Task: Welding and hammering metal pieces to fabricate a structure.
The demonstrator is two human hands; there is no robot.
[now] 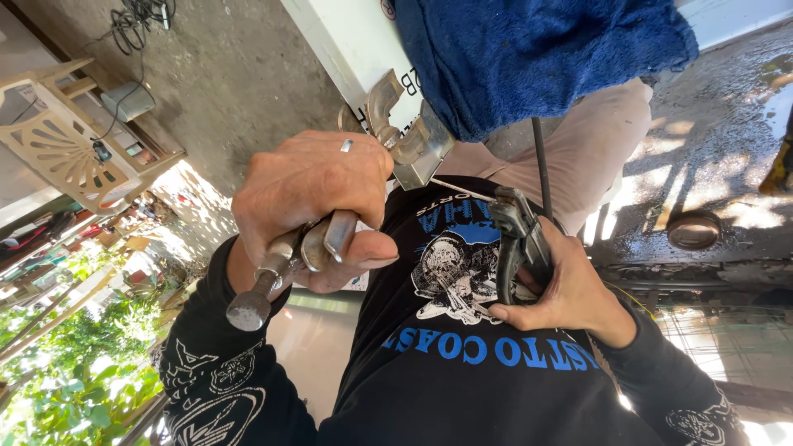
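I see bare grey concrete floor [239, 74] across the far left of my view, and wet, dark ground [727, 149] on the right, patched with sunlight and shadow. A tangle of black cable [136, 18] lies on the concrete at the far left. Beside it a cream plastic chair [70, 140] with a fan-patterned back stands on the floor. On the wet ground to the right sits a round rusty ring-shaped part [693, 230].
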